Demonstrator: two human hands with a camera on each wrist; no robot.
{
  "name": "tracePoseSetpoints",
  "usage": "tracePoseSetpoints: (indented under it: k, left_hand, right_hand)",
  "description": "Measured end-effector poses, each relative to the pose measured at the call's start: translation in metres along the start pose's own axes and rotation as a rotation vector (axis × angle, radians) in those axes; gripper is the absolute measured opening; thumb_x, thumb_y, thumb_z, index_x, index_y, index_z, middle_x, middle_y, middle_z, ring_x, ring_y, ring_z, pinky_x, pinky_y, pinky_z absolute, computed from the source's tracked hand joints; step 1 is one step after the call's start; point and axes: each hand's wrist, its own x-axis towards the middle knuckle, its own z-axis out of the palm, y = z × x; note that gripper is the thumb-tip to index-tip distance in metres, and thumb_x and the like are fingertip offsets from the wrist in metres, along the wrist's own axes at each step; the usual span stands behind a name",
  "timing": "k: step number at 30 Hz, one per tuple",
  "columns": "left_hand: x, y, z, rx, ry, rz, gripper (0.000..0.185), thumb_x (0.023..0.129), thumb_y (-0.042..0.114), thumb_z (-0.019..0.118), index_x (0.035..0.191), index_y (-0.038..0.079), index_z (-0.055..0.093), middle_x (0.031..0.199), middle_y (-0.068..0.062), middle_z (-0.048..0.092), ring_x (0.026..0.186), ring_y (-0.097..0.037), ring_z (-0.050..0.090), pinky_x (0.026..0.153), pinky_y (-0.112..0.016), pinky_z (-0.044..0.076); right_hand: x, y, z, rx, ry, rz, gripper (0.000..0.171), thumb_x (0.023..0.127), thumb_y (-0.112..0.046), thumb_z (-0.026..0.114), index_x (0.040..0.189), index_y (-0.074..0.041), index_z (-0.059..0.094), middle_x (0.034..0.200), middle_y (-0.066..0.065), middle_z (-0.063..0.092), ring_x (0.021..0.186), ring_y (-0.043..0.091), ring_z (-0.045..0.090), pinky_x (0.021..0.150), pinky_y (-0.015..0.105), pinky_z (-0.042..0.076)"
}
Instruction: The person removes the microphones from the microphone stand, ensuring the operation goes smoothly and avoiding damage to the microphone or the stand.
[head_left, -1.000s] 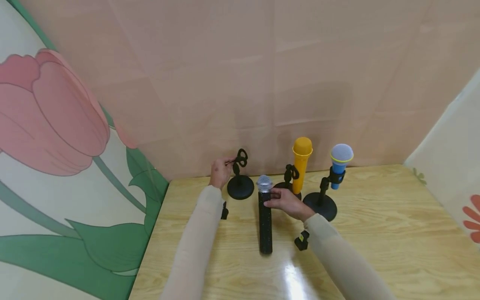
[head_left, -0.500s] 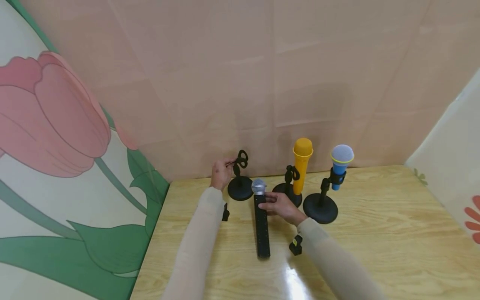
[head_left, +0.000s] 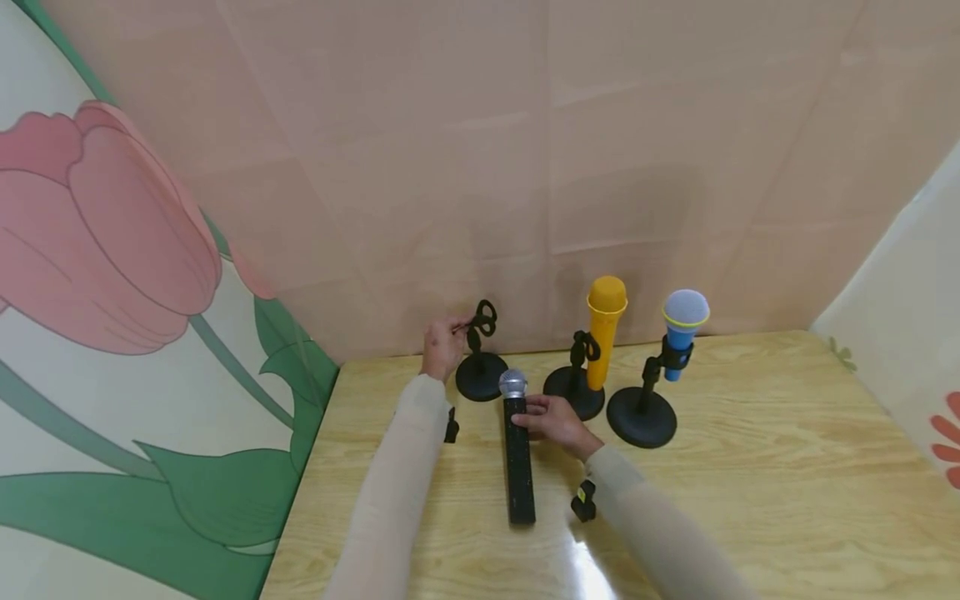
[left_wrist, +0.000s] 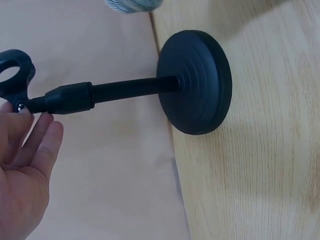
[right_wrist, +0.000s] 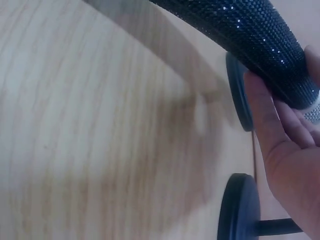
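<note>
We are seeing our right hand wrapping its fingers around the upper part of the black microphone, just below its silver mesh head, while the microphone is lying lengthwise on the wooden table in front of the empty stand. From the head view the grip is partly hiding behind the microphone body; the right wrist view is showing the fingers curling against the glittery barrel, though the mesh head is being cut off at that picture's edge.

Our left hand is pinching the clip at the top of the empty stand. The head view is too small to show the fingers clearly, and the left wrist view is catching only the hand's edge, with fingertips touching the stem just beside the clip ring, so how tightly they are closing is hard to tell. That view is showing the stand's ridged round base sitting at the table's back edge against the pink wall (something the head camera is barely revealing).

Two other stands are holding their microphones: the orange microphone is sitting upright in the middle stand, and the blue microphone is sitting tilted in the right stand. Small black items near each sleeve are too small to identify
</note>
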Motion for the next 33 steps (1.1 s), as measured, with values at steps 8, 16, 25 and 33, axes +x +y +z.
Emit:
tracePoseSetpoints:
  k: [8, 16, 25, 33]
  left_hand:
    - [-0.001, 0.001, 0.001, 0.001, -0.005, -0.024, 0.019, 0.097, 0.003, 0.065, 0.11, 0.006, 0.078, 0.11, -0.013, 0.073, 0.107, -0.025, 0.069, 0.093, -0.037, 0.054]
    - [-0.002, 0.001, 0.0, -0.005, 0.003, -0.026, 0.021, 0.097, 0.002, 0.064, 0.111, 0.008, 0.078, 0.109, -0.012, 0.074, 0.106, -0.024, 0.069, 0.091, -0.036, 0.055]
    - [-0.002, 0.001, 0.0, -0.001, 0.011, -0.047, 0.019, 0.097, 0.004, 0.065, 0.11, 0.008, 0.078, 0.109, -0.009, 0.074, 0.107, -0.023, 0.069, 0.093, -0.036, 0.054]
    - [-0.003, 0.002, -0.001, 0.007, 0.011, -0.016, 0.02, 0.097, 0.002, 0.063, 0.111, 0.006, 0.077, 0.111, -0.013, 0.073, 0.107, -0.026, 0.069, 0.093, -0.038, 0.054]
  right_hand:
    - [0.003, 0.008, 0.006, -0.022, 0.03, 0.029, 0.057, 0.087, -0.014, 0.079, 0.132, 0.011, 0.055, 0.112, 0.021, 0.068, 0.087, 0.022, 0.069, 0.076, 0.04, 0.06]
    - [0.005, 0.015, 0.01, -0.05, 0.071, 0.043, 0.051, 0.088, -0.012, 0.078, 0.128, 0.011, 0.058, 0.107, 0.018, 0.069, 0.087, 0.023, 0.069, 0.077, 0.04, 0.06]
    - [0.007, 0.022, 0.018, -0.033, 0.081, 0.042, 0.041, 0.089, -0.007, 0.076, 0.122, 0.013, 0.061, 0.107, 0.02, 0.07, 0.09, 0.026, 0.069, 0.079, 0.042, 0.06]
    - [0.008, 0.024, 0.023, -0.033, 0.081, 0.031, 0.039, 0.089, -0.005, 0.075, 0.12, 0.015, 0.061, 0.104, 0.021, 0.07, 0.09, 0.028, 0.07, 0.076, 0.044, 0.06]
